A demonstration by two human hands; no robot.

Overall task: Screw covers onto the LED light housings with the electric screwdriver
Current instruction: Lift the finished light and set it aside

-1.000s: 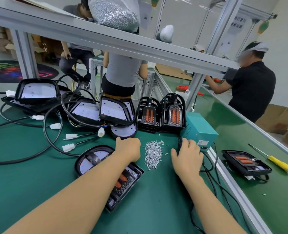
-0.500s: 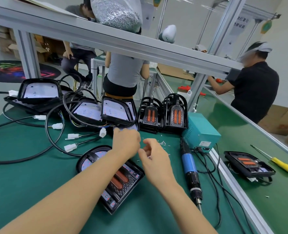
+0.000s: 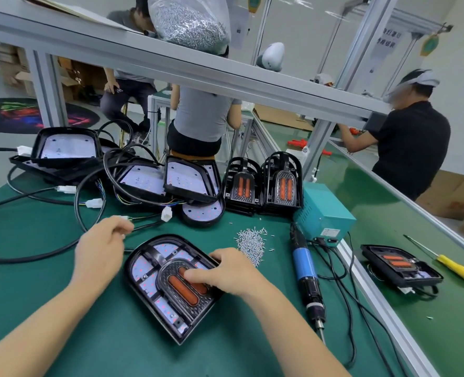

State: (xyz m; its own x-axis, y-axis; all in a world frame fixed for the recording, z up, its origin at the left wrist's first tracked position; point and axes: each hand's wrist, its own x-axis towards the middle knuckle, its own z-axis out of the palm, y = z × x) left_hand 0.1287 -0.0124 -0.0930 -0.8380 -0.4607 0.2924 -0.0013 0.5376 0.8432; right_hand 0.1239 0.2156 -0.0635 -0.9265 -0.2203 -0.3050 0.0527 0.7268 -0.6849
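Observation:
A black LED light housing point(image 3: 149, 270) lies on the green mat in front of me, with its cover point(image 3: 182, 291) and two orange lenses set in it. My right hand point(image 3: 225, 270) holds it: the thumb lies across the orange lenses and the fingers curl round the right edge. My left hand point(image 3: 100, 248) hovers just left of the housing with fingers curled; what is inside them is hidden. The blue electric screwdriver point(image 3: 304, 270) lies on the mat to the right, untouched. A small pile of screws point(image 3: 251, 242) sits between the housing and the screwdriver.
Behind are open housings point(image 3: 190, 178) with cables and white connectors, two stacks of covers point(image 3: 282, 183) and a teal power box point(image 3: 323, 213). Right of the rail lie another light point(image 3: 399, 263) and a yellow screwdriver point(image 3: 454, 268). A screw bag point(image 3: 190, 20) sits on the shelf. People work behind.
My right hand let go of the screwdriver, passed over the screw pile and landed on the housing. My left hand came off the housing to its left. The housing has turned.

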